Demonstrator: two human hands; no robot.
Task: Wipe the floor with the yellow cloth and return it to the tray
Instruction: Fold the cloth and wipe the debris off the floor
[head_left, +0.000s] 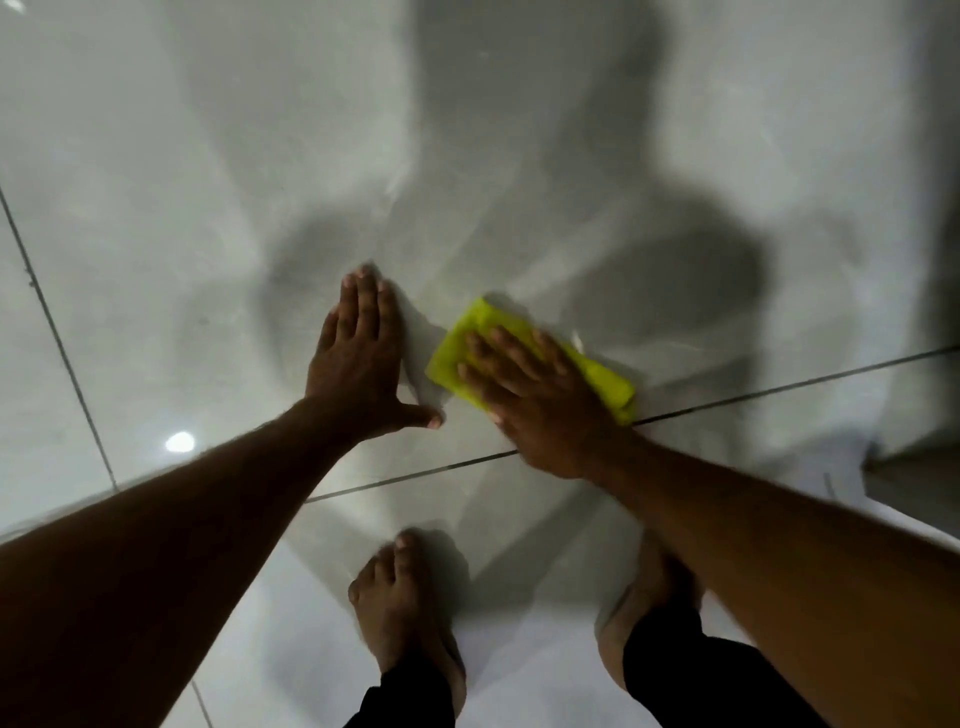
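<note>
Bare feet (402, 603) stand closest to me on the glossy grey tiled floor (156, 234). Beyond them my left hand (358, 358) lies flat on a tile, fingers spread, holding nothing. My right hand (535, 400) presses palm-down on the folded yellow cloth (467, 338) (blurred), just beside a grout line (779, 387).

Both forearms are bare to the frame's edge — no sleeves, watch or rings show on the left hand (358, 364) or right hand (540, 410). Both feet are bare, and the dark black trouser legs (675, 680) end at the ankles — slightly blurred.
</note>
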